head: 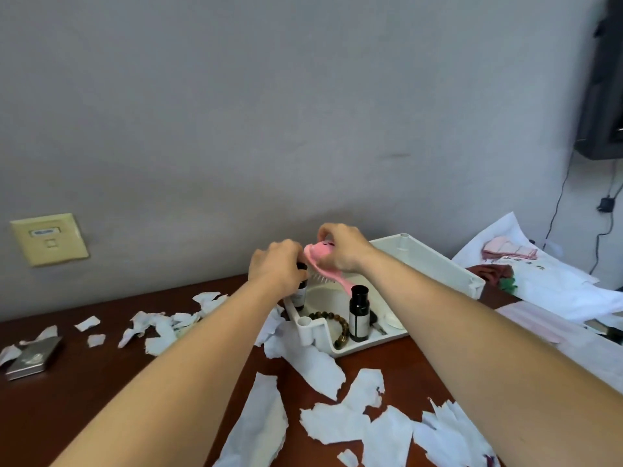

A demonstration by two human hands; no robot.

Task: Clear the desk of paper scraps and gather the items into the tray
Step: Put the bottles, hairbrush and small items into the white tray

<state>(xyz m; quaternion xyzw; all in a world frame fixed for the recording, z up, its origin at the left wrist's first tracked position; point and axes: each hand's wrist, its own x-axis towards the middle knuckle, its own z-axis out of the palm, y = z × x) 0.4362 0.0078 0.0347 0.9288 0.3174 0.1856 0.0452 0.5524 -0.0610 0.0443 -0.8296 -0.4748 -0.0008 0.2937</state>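
Above the tray point(435, 261) both hands grip — left hand point(274, 267) a bottle point(299, 291), right hand point(340, 247) the pink brush point(323, 264)

Nothing can be read with certainty. The white sheet point(539, 269) at the right carries a short row of dark characters, too blurred to make out. The labels on the two dark bottles point(358, 315) in the tray point(435, 261) and the small plate on the wall socket point(50, 238) show marks that stay illegible.
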